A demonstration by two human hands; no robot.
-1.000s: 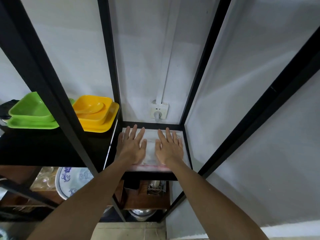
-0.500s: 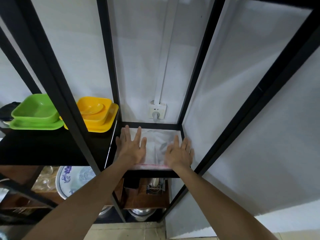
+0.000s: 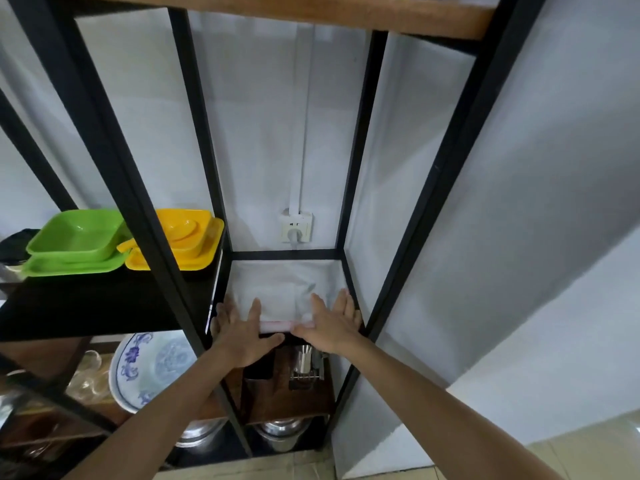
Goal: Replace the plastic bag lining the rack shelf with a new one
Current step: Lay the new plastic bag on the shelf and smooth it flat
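Note:
A clear plastic bag (image 3: 277,292) with a pink strip along its front edge lies flat on the small square rack shelf (image 3: 287,253), covering most of it. My left hand (image 3: 242,332) rests palm down at the bag's front left corner, fingers spread, thumb over the shelf's front edge. My right hand (image 3: 332,323) lies flat on the front right part of the bag, fingers reaching toward the right frame bar. Neither hand grips anything. The bag shows a few creases near the middle right.
Black rack posts (image 3: 360,168) box in the shelf. A wall socket (image 3: 295,230) sits behind it. Left shelf holds green dishes (image 3: 76,244) and yellow dishes (image 3: 183,240). Below are a blue-patterned plate (image 3: 152,368), a metal holder (image 3: 306,365) and steel pots (image 3: 284,434).
Both hands have slid back toward the front edge of the shelf, spreading apart across the bag. My view has tilted and pulled back, showing more of the rack above.

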